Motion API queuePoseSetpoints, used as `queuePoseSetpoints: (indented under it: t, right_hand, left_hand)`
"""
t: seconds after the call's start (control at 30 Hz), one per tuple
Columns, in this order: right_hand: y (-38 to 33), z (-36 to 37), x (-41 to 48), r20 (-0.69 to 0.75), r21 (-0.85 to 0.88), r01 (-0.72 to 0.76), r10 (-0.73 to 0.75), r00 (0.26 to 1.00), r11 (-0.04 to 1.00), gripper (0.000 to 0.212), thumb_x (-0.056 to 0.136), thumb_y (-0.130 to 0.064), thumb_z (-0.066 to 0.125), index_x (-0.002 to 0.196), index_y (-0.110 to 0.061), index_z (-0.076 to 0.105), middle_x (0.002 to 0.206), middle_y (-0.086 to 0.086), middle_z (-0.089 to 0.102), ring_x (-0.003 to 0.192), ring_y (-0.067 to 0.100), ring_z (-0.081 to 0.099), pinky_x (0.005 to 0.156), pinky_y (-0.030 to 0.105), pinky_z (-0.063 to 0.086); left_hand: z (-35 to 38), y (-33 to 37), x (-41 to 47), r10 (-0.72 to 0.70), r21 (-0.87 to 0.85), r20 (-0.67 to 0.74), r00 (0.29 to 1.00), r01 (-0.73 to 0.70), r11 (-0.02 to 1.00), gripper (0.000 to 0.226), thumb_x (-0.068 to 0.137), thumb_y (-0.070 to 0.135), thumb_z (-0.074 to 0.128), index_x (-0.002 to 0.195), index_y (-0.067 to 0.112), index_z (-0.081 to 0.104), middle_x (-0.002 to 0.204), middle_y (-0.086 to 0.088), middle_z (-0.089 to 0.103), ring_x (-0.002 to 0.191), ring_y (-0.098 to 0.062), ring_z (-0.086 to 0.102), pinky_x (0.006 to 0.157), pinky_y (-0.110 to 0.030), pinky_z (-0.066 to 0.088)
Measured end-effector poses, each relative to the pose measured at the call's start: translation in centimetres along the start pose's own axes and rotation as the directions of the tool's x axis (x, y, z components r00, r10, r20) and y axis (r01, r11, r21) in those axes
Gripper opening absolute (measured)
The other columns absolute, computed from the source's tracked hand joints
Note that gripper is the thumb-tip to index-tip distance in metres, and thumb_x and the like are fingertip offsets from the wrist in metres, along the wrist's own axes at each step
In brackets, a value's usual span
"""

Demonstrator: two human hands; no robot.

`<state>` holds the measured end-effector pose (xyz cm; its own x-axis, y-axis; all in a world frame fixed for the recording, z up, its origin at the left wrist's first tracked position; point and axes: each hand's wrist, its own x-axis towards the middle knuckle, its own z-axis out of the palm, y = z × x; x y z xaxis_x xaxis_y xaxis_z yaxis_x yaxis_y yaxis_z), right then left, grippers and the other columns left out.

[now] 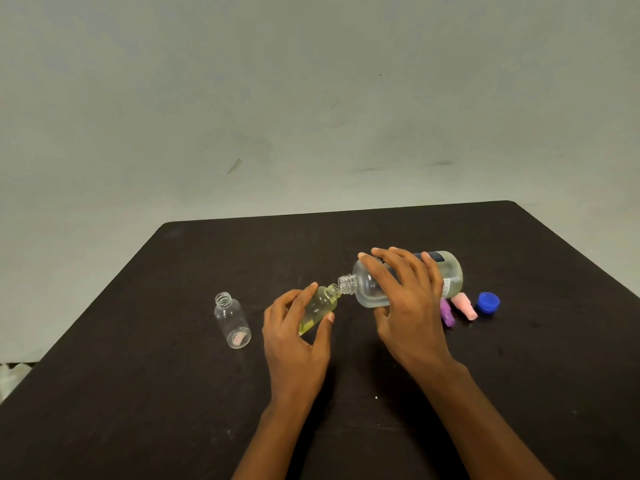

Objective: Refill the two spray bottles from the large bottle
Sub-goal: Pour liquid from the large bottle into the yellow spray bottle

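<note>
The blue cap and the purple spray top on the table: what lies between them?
The pink spray top lies between the purple spray top and the blue cap on the table, as the head view shows.

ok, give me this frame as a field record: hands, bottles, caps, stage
left hand: grips small bottle, tilted, partly filled with yellowish liquid
right hand: grips large bottle, tipped near horizontal, its mouth at the small bottle's mouth
second small bottle: upright on table, uncapped, looks empty, apart to the left
caps: purple spray top, pink spray top, blue cap, lying on table by the large bottle
stage: first fill in progress, second not started
</note>
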<state>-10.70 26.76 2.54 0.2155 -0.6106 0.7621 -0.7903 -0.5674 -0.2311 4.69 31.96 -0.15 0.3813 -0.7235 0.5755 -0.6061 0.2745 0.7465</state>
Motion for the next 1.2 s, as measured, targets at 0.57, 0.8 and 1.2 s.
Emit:
queuePoseSetpoints:
  t: [0.57,0.8,1.2]
  right_hand:
    - [-0.06,-0.15,-0.03,0.011,0.003,-0.005,0.004,1.0,1.0,0.089,0.053,0.007,0.081,0.131,-0.023,0.05,0.13,0.003,0.057,0.128,0.022,0.042,0.117,0.035,0.009]
    - [-0.08,-0.12,-0.07,0.003,0.007,-0.006,0.006,1.0,1.0,0.089,0.053,0.008,0.079,0.131,-0.024,0.049,0.13,0.003,0.058,0.128,0.021,0.042,0.117,0.036,0.011]
    - [-0.04,-0.04,-0.09,-0.001,0.004,-0.007,0.007,1.0,1.0,0.087,0.053,0.008,0.078,0.13,-0.023,0.052,0.13,0.002,0.057,0.128,0.021,0.043,0.116,0.038,0.013]
  left_hand:
    - [-0.03,0.05,-0.05,0.006,0.0,-0.003,1.0,-0.006,1.0,0.048,0.076,0.013,0.078,0.121,0.026,0.064,0.111,0.009,0.056,0.107,-0.003,0.048,0.09,-0.034,0.048]
    - [-0.05,-0.08,-0.04,0.007,0.0,0.001,1.0,-0.007,1.0,0.047,0.077,0.018,0.076,0.121,0.026,0.064,0.112,0.009,0.056,0.108,-0.004,0.048,0.09,-0.037,0.048]
    - [-0.08,-0.01,0.0,0.014,-0.015,0.002,1.0,-0.014,1.0,0.045,0.075,0.025,0.07,0.12,0.026,0.065,0.111,0.01,0.056,0.108,-0.004,0.049,0.09,-0.035,0.049]
